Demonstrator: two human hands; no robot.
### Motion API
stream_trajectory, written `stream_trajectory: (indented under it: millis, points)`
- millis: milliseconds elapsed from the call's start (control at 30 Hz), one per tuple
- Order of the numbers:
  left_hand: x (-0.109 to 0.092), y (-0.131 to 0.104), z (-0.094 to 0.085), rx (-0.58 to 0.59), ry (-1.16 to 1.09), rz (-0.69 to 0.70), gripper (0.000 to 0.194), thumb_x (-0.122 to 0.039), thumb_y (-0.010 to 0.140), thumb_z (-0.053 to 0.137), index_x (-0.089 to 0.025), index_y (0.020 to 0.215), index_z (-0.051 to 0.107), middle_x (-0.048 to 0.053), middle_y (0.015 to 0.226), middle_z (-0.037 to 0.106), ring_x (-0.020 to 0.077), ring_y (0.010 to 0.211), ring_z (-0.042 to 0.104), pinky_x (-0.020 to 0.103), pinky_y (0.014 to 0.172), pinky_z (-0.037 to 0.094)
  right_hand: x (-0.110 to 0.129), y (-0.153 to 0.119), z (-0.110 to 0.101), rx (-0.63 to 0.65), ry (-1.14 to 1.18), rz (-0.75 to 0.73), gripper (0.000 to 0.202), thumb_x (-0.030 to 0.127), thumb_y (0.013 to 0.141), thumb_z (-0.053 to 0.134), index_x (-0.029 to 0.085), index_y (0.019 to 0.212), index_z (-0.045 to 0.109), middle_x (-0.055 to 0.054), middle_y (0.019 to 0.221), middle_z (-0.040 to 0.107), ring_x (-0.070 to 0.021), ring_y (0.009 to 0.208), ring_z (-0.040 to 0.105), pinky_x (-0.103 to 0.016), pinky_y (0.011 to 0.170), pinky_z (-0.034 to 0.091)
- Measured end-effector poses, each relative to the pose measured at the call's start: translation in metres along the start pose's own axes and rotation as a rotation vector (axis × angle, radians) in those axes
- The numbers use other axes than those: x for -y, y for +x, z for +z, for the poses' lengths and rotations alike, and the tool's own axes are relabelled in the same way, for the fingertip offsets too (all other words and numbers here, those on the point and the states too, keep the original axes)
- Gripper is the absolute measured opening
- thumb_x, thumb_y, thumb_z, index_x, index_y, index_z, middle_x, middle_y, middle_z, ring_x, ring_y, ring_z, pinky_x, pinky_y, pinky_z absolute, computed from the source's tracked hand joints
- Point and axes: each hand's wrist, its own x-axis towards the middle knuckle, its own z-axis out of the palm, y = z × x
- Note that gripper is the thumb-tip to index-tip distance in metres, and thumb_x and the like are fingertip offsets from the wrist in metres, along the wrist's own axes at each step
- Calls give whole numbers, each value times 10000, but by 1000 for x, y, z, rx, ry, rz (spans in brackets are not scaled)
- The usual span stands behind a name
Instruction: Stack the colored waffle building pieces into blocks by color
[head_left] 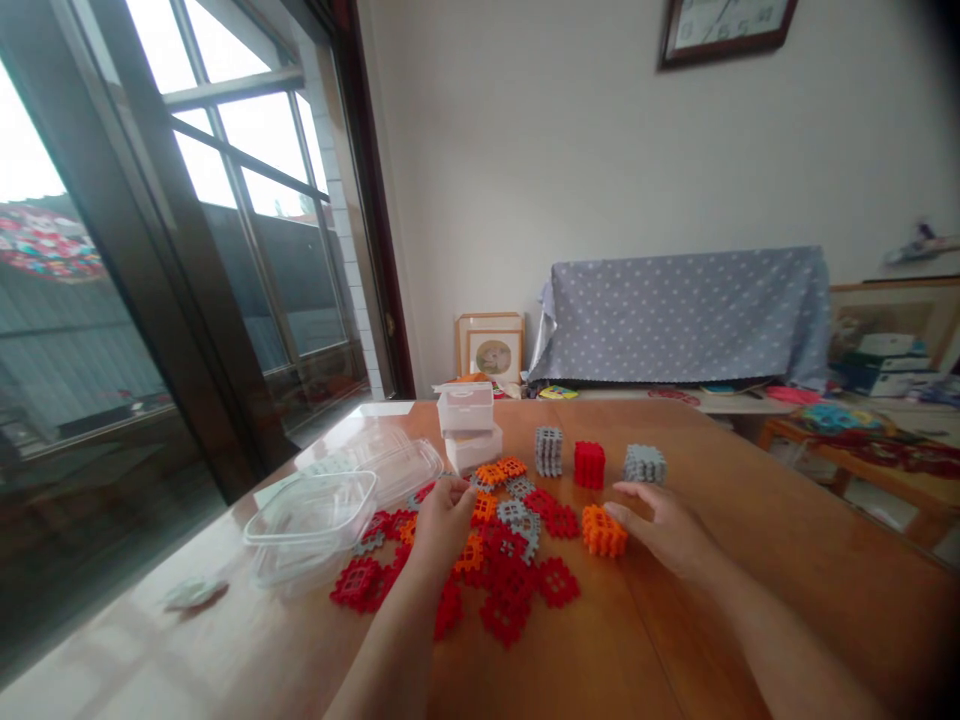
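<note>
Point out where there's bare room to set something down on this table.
The table has a broad bare patch right of the rightmost grey stack, beyond the right hand. Another lies between the forearms, nearer the viewer than the loose tiles. It's crowded mid-table, where tiles lie beside the left hand and clear tubs border them on the left.

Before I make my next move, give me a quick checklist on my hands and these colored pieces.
1. Right hand at the orange stack: ok, the thumb is right by it.
2. Left hand free of pieces: cannot tell, its fingertips are together and anything between them is too small to make out.
3. Loose pieces clear of the left hand: not ok, they lie spread beneath and around it.
4. Red stack apart from its neighbors: ok, it stands between the tall gray stack and the low gray stack, with gaps.
</note>
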Motion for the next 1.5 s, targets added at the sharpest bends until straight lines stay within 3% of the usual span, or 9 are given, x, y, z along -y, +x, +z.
stream_trajectory:
  millis: [133, 267, 600, 800, 933, 1033, 1167, 1300, 1500]
  points:
    - [5, -5, 6, 16, 485, 164, 357, -292, 828, 581, -191, 1162, 659, 131, 1222, 674, 292, 1124, 605, 390, 955, 438, 16, -3, 8, -38, -66, -122, 462, 590, 890, 573, 238, 1150, 719, -106, 1174, 735, -316, 1126, 649, -486, 991, 497]
    - [4, -11, 9, 170, 716, 212, 549, -156, 763, 553, -279, 1295, 613, 53, 1493, 521, 315, 1366, 435, 465, 1120, 320, 30, -9, 14, -33, -83, -215, 427, 553, 920, 547, 238, 1153, 717, -100, 1180, 731, -305, 1135, 639, -475, 1001, 493]
    - [-1, -11, 9, 143, 793, 201, 229, -238, 842, 524, -242, 1018, 671, 95, 1175, 655, 293, 1119, 572, 469, 1049, 335, 35, -11, 15, -19, -52, -186, 419, 542, 927, 535, 223, 1123, 722, -102, 1168, 727, -315, 1133, 631, -482, 1001, 484]
    - [-7, -8, 5, 60, 613, 198, 264, -318, 967, 407, -226, 963, 655, 118, 1044, 683, 291, 1037, 609, 424, 970, 352, 39, -11, 14, -49, -19, -179, 397, 528, 924, 536, 240, 1126, 720, -105, 1177, 725, -325, 1141, 623, -497, 1021, 466]
    - [-14, -10, 11, -25, 192, 216, 271, -404, 975, 441, -234, 889, 634, 58, 866, 653, 226, 864, 601, 314, 810, 395, 45, -13, 13, -86, -20, -189, 361, 488, 949, 511, 243, 1131, 703, -102, 1185, 716, -310, 1148, 621, -495, 1030, 463]
    - [-21, -17, 22, 94, -216, 133, 319, -489, 943, 495, -213, 828, 607, 5, 724, 572, 180, 710, 557, 274, 685, 407, 55, -17, 12, -91, 8, -211, 342, 465, 957, 514, 249, 1157, 687, -100, 1188, 709, -299, 1154, 618, -481, 1020, 476]
    - [-30, -29, 35, 338, -586, -46, 389, -571, 861, 615, -183, 845, 618, -8, 736, 579, 144, 663, 558, 264, 659, 434, 74, -26, 15, -10, 116, -223, 346, 447, 969, 508, 266, 1223, 659, -91, 1216, 696, -276, 1143, 638, -444, 991, 513]
    - [-37, -37, 38, 464, -686, -87, 423, -573, 836, 663, -160, 925, 679, 34, 816, 666, 132, 668, 568, 260, 671, 439, 85, -34, 21, 85, 227, -215, 359, 409, 968, 514, 276, 1274, 644, -92, 1255, 696, -266, 1130, 662, -436, 992, 532]
    - [-48, -45, 33, 573, -711, -68, 315, -431, 838, 696, -143, 962, 715, 55, 865, 699, 115, 685, 552, 241, 687, 422, 88, -38, 22, 92, 290, -139, 502, 366, 933, 551, 299, 1430, 517, -82, 1297, 685, -267, 1137, 666, -452, 1006, 522]
